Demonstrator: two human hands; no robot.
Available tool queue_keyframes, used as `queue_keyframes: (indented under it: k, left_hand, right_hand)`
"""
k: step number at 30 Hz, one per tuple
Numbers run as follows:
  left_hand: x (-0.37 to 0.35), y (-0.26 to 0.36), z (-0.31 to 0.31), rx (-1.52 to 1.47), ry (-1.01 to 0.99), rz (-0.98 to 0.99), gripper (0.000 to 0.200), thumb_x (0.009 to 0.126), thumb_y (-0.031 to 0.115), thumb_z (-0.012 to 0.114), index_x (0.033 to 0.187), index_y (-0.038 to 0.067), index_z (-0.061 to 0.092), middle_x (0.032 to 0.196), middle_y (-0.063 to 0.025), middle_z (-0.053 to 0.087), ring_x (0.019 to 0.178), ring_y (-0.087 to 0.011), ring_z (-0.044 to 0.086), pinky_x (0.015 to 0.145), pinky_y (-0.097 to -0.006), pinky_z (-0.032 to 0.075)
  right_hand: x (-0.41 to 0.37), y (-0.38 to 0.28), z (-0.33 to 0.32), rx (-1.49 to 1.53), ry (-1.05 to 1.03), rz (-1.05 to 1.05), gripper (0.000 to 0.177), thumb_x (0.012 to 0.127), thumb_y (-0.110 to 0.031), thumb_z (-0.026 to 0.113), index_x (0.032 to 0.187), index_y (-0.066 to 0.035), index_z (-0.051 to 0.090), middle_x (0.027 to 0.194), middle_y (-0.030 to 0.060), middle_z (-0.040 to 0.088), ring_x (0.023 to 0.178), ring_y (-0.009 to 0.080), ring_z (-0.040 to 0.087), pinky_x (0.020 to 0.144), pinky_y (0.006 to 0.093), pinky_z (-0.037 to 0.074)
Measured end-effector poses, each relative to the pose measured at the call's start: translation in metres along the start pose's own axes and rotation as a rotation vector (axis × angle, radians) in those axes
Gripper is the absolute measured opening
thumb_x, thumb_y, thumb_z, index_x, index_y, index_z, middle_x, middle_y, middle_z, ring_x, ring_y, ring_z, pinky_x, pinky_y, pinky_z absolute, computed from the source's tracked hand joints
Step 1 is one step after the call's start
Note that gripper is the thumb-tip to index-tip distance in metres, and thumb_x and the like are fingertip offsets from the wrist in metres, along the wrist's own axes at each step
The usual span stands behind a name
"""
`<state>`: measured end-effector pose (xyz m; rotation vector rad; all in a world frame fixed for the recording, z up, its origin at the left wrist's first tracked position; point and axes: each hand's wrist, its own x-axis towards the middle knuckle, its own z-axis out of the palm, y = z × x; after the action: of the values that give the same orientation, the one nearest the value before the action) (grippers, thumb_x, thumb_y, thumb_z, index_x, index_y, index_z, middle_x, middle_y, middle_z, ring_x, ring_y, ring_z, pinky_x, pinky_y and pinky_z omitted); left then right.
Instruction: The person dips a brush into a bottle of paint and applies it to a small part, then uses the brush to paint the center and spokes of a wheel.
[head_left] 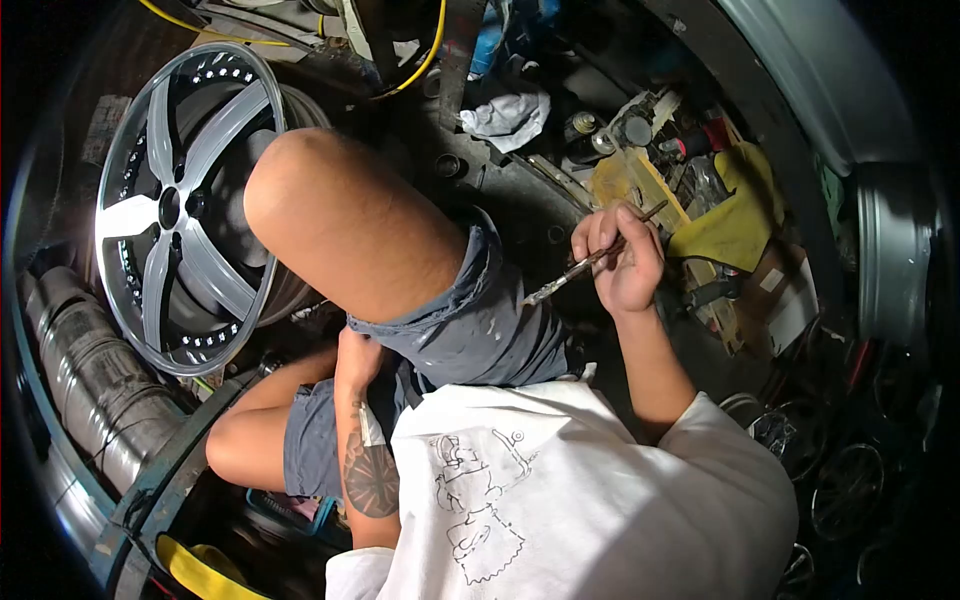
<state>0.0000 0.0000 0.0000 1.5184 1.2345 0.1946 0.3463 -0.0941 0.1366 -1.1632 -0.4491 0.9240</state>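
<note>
In my right hand (pixel 625 255), raised to the right of my bent knee, the fingers close on a thin paintbrush (pixel 572 272). Its pale, paint-smeared tip points down and left, close to my grey shorts. My left hand (pixel 360 352) is beside the raised thigh at the shorts' hem; its fingers are hidden behind the leg. A car wheel rim (pixel 210 230) with silver spokes and black recesses stands upright at the left, beyond my knee, apart from both hands.
A yellow cloth (pixel 740 215), spray cans (pixel 583 125) and other clutter lie at the right. Crumpled white paper (pixel 508 118) is at the back. A yellow hose (pixel 430 55) hangs above. A metal frame bar (pixel 190 440) and a dusty cylinder (pixel 95 365) are at left. More rims (pixel 848 490) stand lower right.
</note>
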Motion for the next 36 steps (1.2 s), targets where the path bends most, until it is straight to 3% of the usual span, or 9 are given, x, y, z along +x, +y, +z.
queue_keyframes:
  k: [2, 5, 8, 9, 13, 16, 25, 30, 36]
  left_hand:
    - [-0.001, 0.002, 0.0, -0.043, 0.023, 0.022, 0.046, 0.084, 0.008, 0.066, 0.128, 0.0, 0.055, 0.12, -0.0205, 0.067, 0.114, -0.0287, 0.064, 0.091, -0.0355, 0.048]
    - [-0.006, -0.002, -0.006, 0.025, 0.095, -0.166, 0.042, 0.085, 0.005, 0.065, 0.125, -0.001, 0.056, 0.107, -0.0187, 0.071, 0.1, -0.0239, 0.067, 0.084, -0.0333, 0.05]
    - [-0.019, 0.018, -0.02, -0.195, 0.134, -0.184, 0.036, 0.086, 0.003, 0.063, 0.121, -0.001, 0.058, 0.091, -0.0126, 0.069, 0.084, -0.0166, 0.064, 0.077, -0.0287, 0.05]
    - [-0.026, 0.047, -0.026, -0.265, 0.138, -0.271, 0.023, 0.086, -0.001, 0.062, 0.109, 0.0, 0.059, 0.09, -0.0068, 0.063, 0.079, -0.01, 0.057, 0.075, -0.0234, 0.047]
    - [-0.038, 0.046, -0.04, -0.577, 0.055, -0.101, 0.015, 0.086, -0.008, 0.058, 0.094, 0.003, 0.052, 0.104, -0.006, 0.059, 0.093, -0.0102, 0.054, 0.083, -0.0213, 0.043]
    - [-0.053, 0.073, -0.048, -0.614, 0.079, -0.056, 0.015, 0.086, -0.007, 0.059, 0.093, 0.004, 0.051, 0.1, -0.0053, 0.059, 0.093, -0.0114, 0.055, 0.084, -0.0231, 0.043]
    - [-0.082, 0.133, -0.058, -0.588, 0.067, 0.114, 0.021, 0.074, 0.006, 0.077, 0.077, 0.001, 0.057, 0.082, -0.0046, 0.06, 0.077, -0.0121, 0.054, 0.073, -0.0256, 0.044]
    - [-0.079, 0.176, -0.043, -0.246, 0.016, 0.266, 0.031, 0.073, 0.01, 0.081, 0.1, 0.0, 0.07, 0.095, -0.012, 0.071, 0.086, -0.0205, 0.067, 0.079, -0.0306, 0.051]
    - [-0.07, 0.18, -0.022, -0.238, 0.157, 0.496, 0.03, 0.071, 0.008, 0.083, 0.098, 0.001, 0.07, 0.094, -0.0121, 0.07, 0.085, -0.0264, 0.067, 0.078, -0.0337, 0.052]
  right_hand:
    - [0.0, -0.006, 0.01, -0.081, -0.046, -0.02, 0.037, 0.098, -0.028, 0.043, 0.067, -0.007, 0.046, 0.055, 0.0062, 0.041, 0.051, 0.0182, 0.042, 0.057, 0.0323, 0.043]
    - [-0.001, 0.005, 0.011, -0.144, -0.129, -0.015, 0.041, 0.098, -0.031, 0.045, 0.068, -0.005, 0.05, 0.061, 0.0092, 0.052, 0.055, 0.0162, 0.05, 0.054, 0.0269, 0.041]
    - [-0.002, 0.008, 0.011, -0.232, -0.171, -0.023, 0.042, 0.099, -0.032, 0.046, 0.069, -0.003, 0.053, 0.066, 0.0117, 0.059, 0.056, 0.013, 0.053, 0.053, 0.0243, 0.04]
    - [-0.001, 0.007, 0.01, -0.26, -0.167, -0.03, 0.042, 0.099, -0.032, 0.046, 0.069, -0.003, 0.053, 0.067, 0.0116, 0.059, 0.057, 0.0126, 0.053, 0.053, 0.024, 0.039]
    - [0.004, -0.001, 0.01, -0.39, -0.134, -0.055, 0.04, 0.099, -0.031, 0.046, 0.071, -0.003, 0.053, 0.069, 0.0111, 0.06, 0.06, 0.012, 0.053, 0.054, 0.0235, 0.039]
    - [0.006, -0.008, 0.011, -0.396, -0.157, -0.062, 0.04, 0.099, -0.031, 0.046, 0.071, -0.003, 0.053, 0.07, 0.011, 0.06, 0.062, 0.0121, 0.054, 0.055, 0.0233, 0.039]
    - [0.007, -0.015, 0.047, -0.048, -0.243, -0.099, 0.034, 0.098, -0.022, 0.041, 0.071, -0.004, 0.049, 0.057, 0.0102, 0.047, 0.051, 0.0183, 0.045, 0.058, 0.0338, 0.045]
    - [0.001, -0.012, 0.068, 0.014, -0.321, -0.103, 0.032, 0.097, -0.022, 0.04, 0.072, -0.005, 0.047, 0.055, 0.0104, 0.044, 0.051, 0.0193, 0.043, 0.059, 0.0348, 0.045]
    - [-0.004, -0.006, 0.083, 0.031, -0.346, -0.073, 0.033, 0.098, -0.027, 0.039, 0.071, -0.008, 0.043, 0.055, 0.0082, 0.041, 0.056, 0.022, 0.044, 0.058, 0.0338, 0.041]
